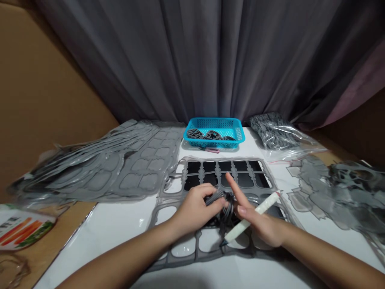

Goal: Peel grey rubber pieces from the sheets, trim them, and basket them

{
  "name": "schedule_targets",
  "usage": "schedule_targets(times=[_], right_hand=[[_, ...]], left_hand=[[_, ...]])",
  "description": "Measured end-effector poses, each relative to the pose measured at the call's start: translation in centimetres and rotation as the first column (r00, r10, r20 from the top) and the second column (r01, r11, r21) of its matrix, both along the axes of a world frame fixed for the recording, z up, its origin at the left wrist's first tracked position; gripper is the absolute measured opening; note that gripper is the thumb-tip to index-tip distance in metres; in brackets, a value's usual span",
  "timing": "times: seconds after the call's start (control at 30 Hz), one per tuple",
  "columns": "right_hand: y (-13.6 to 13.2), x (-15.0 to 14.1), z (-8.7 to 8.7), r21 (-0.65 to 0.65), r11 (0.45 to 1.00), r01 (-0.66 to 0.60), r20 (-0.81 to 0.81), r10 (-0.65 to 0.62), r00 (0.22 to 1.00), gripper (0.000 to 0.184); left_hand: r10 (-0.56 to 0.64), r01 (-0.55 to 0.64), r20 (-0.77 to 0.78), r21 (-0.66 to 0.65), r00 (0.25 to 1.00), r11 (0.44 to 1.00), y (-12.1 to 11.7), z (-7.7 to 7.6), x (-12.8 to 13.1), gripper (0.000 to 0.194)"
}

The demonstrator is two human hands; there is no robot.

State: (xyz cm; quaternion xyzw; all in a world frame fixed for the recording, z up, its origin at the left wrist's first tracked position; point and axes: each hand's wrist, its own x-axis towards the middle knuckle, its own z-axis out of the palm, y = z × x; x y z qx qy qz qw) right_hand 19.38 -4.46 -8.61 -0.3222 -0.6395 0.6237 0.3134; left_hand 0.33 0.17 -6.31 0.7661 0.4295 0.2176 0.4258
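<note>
My left hand [198, 206] is closed, thumb and fingers pinching a bunch of thin dark grey loops [227, 208]. My right hand [261, 224] is just to the right, its index finger stretched out beside the bunch. A white pen-shaped tool [240, 231] lies gripped under its thumb, slanting with the dark tip down to the left; what kind of tool it is I cannot make out. Beneath both hands lies a grey sheet with rows of rounded cut-outs [168, 257]. Black rectangles [194, 182] show through several openings at its far side.
A blue basket [240, 136] with coiled grey loops [213, 135] stands at the back. Before it lies a pink-handled cutter [211, 150]. Stacked grey sheets [144, 160] fill the left, a filled plastic bag [275, 132] the back right, and loose grey pieces [319, 184] the right.
</note>
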Motion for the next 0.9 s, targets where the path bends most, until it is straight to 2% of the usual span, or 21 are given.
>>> schedule_targets(times=[0.1, 0.2, 0.3, 0.4, 0.5, 0.57, 0.6, 0.63, 0.7, 0.8, 0.9], right_hand=[[0.2, -0.6, -0.6, -0.131, 0.991, 0.03, -0.197, -0.056, 0.979, 0.068], [0.4, -1.3, -0.9, -0.235, 0.972, 0.021, -0.384, -0.113, 0.916, 0.075], [0.9, -1.5, -0.5, -0.29, 0.95, 0.113, -0.457, -0.242, 0.856, 0.072], [1.9, -0.7, 0.2, -0.313, 0.915, 0.253, -0.422, -0.373, 0.826, 0.053], [3.0, 1.1, 0.6, -0.227, 0.884, 0.41, -0.269, -0.461, 0.845, 0.04], [3.4, 2.4, 0.8, -0.031, 0.895, 0.445, -0.014, -0.445, 0.895, 0.037], [3.4, 2.9, 1.1, 0.084, 0.92, 0.382, 0.18, -0.391, 0.903, 0.036], [3.3, 3.3, 1.3, 0.163, 0.947, 0.278, 0.368, -0.32, 0.873, 0.035], [2.9, 3.4, 1.9, 0.217, 0.972, 0.09, 0.616, -0.208, 0.76, 0.034], [2.0, 2.7, 2.6, 0.234, 0.971, -0.037, 0.742, -0.154, 0.653, 0.034], [1.4, 2.2, 3.0, 0.279, 0.96, -0.023, 0.743, -0.2, 0.639, 0.036]], left_hand=[[0.041, 0.001, 0.163, -0.246, 0.986, 0.969, 0.3, 0.0, 0.0, 0.024], [0.202, -0.024, 0.336, -0.467, 0.92, 0.884, 0.6, -0.3, 0.1, 0.023], [0.36, -0.076, 0.406, -0.569, 0.84, 0.819, 1.1, -0.6, 0.3, 0.02], [0.485, -0.138, 0.449, -0.611, 0.751, 0.779, 1.8, -0.8, 0.3, 0.018], [0.591, -0.18, 0.482, -0.656, 0.647, 0.733, 2.7, -0.7, -0.1, 0.013], [0.627, -0.159, 0.492, -0.697, 0.605, 0.7, 3.2, -0.5, -0.3, 0.013], [0.635, -0.133, 0.491, -0.72, 0.596, 0.681, 3.4, -0.3, -0.5, 0.015], [0.64, -0.103, 0.489, -0.742, 0.593, 0.663, 3.6, -0.2, -0.6, 0.018], [0.642, -0.047, 0.485, -0.776, 0.595, 0.629, 3.7, 0.2, -0.7, 0.03], [0.635, 0.016, 0.479, -0.805, 0.606, 0.592, 3.6, 0.7, -0.7, 0.041], [0.625, 0.062, 0.466, -0.829, 0.625, 0.556, 3.3, 1.2, -0.8, 0.041]])
